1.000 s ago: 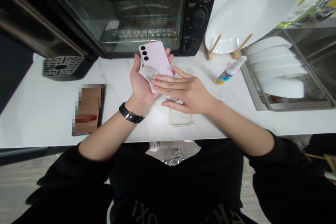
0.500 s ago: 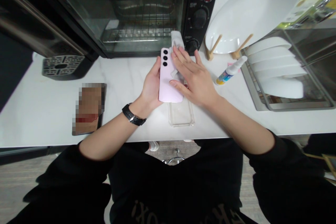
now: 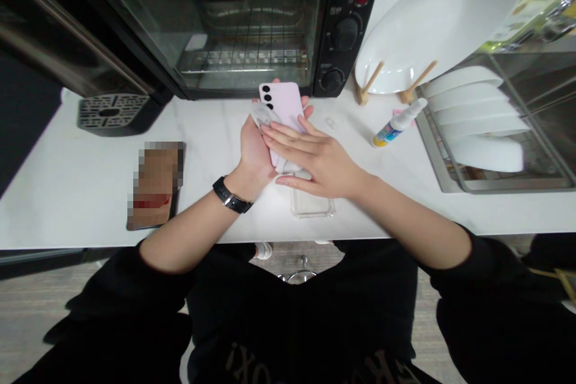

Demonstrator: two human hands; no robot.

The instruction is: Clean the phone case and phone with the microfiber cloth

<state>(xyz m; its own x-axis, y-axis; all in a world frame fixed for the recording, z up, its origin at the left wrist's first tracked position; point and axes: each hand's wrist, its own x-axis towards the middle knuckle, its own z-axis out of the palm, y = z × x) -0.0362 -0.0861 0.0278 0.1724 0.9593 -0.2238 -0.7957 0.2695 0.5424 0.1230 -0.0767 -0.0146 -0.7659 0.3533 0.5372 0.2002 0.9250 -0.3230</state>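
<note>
My left hand point(image 3: 255, 147) is closed around a pale pink smartphone point(image 3: 287, 103), its fingertips showing past the far edges. The phone's back faces up, with the black camera lenses at the upper left. Across it lies my right hand point(image 3: 321, 159), fingers extended and pressing a thin whitish-grey cleaning cloth point(image 3: 262, 113) onto the phone's lower part. Some of the cloth sticks out at the left and below the fingers. Under the right hand a clear phone case point(image 3: 314, 214) rests on the counter, partly covered. A small spray bottle point(image 3: 398, 124) stands to the right.
A black toaster oven point(image 3: 252, 30) stands behind the hands. A second phone with a blurred screen point(image 3: 155, 186) lies at left, near a drip tray point(image 3: 110, 113). To the right are large white plates point(image 3: 436, 18) on wooden stands and a dish rack point(image 3: 454, 177). The white counter's point(image 3: 216, 234) front edge is near my body.
The phone has shifted left and tilted in my left hand, whose fingers now wrap behind it. My right hand has swept the cloth left and down across the phone's back.
</note>
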